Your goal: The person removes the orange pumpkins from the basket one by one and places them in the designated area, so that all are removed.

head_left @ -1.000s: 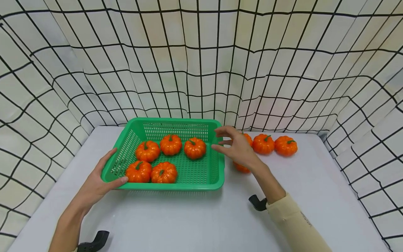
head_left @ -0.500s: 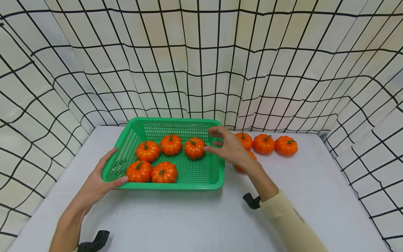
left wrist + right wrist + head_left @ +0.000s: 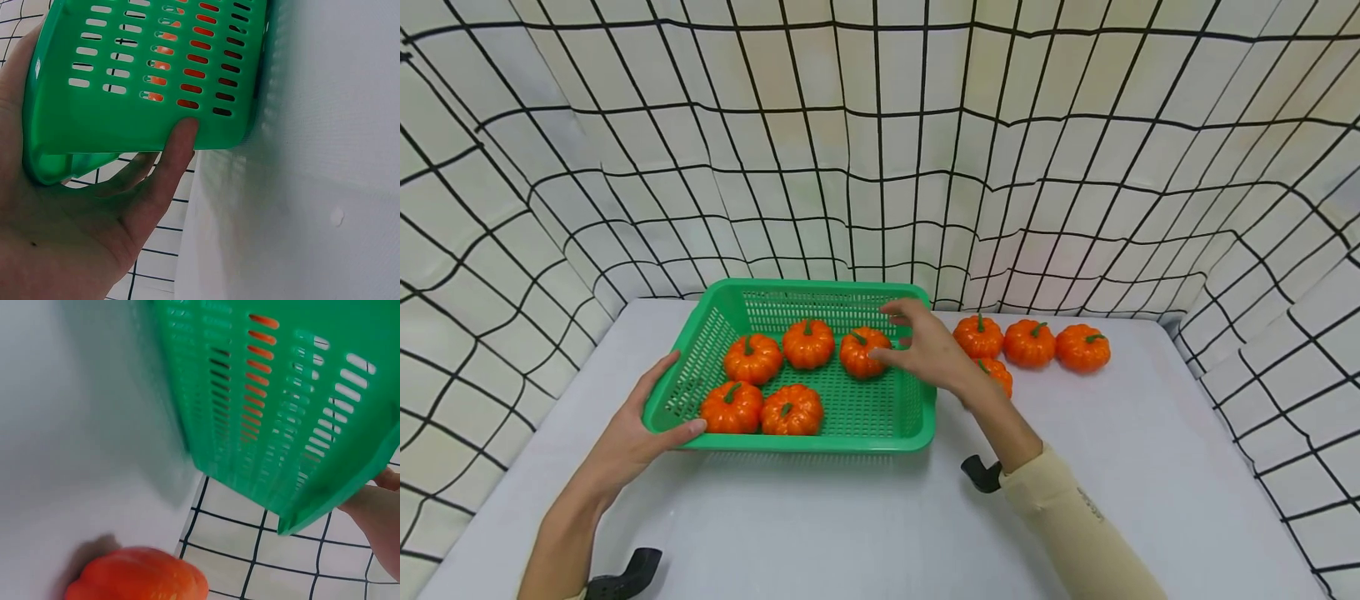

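A green slotted plastic basket [image 3: 805, 444] stands on the white table, holding several small orange pumpkins. My left hand [image 3: 631, 421] grips its left end, thumb over the front rim; the left wrist view shows fingers [image 3: 177, 147] against the outer wall. Over the right rim reaches my right hand [image 3: 928, 350], fingers loosely bent with a gap between thumb and forefinger. Its thumb tip overlaps the rightmost pumpkin [image 3: 859, 354] in the basket. In the right wrist view the basket's end wall [image 3: 250, 412] hides most of that hand.
Right of the basket, several more pumpkins lie on the table, among them a back one [image 3: 1029, 343], one at the far right [image 3: 1082, 348] and one [image 3: 997, 375] partly behind the right forearm. Black netting [image 3: 880, 175] over white sheeting encloses the back and sides.
My right hand has moved left, from beside the right rim to over the basket and up to the rightmost pumpkin. The left hand and basket stay put.
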{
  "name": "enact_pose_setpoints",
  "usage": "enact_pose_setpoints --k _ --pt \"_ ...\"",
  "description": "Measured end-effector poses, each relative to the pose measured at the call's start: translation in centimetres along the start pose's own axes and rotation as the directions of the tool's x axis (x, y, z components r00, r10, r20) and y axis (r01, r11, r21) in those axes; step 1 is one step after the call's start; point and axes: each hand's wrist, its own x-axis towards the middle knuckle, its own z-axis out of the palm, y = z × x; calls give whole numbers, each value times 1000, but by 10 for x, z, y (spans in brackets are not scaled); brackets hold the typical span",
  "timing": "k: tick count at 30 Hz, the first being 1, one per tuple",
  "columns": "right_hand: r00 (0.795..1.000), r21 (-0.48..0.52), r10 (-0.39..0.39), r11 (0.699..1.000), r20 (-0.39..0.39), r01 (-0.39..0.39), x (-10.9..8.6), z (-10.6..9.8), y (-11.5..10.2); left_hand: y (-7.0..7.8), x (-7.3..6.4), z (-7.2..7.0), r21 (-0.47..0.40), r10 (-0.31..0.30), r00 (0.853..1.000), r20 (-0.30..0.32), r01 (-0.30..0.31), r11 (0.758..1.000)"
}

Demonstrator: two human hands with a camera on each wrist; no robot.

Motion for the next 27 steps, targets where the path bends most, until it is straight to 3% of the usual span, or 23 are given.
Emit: enact_pose_setpoints --k 12,27 --pt "996 -134 63 990 70 -53 10 18 -9 -1 1 0 12 -21 1000 6 20 1000" --pt "980 -132 153 982 125 -136 21 23 -9 -1 2 0 23 -23 1000 7 23 999"
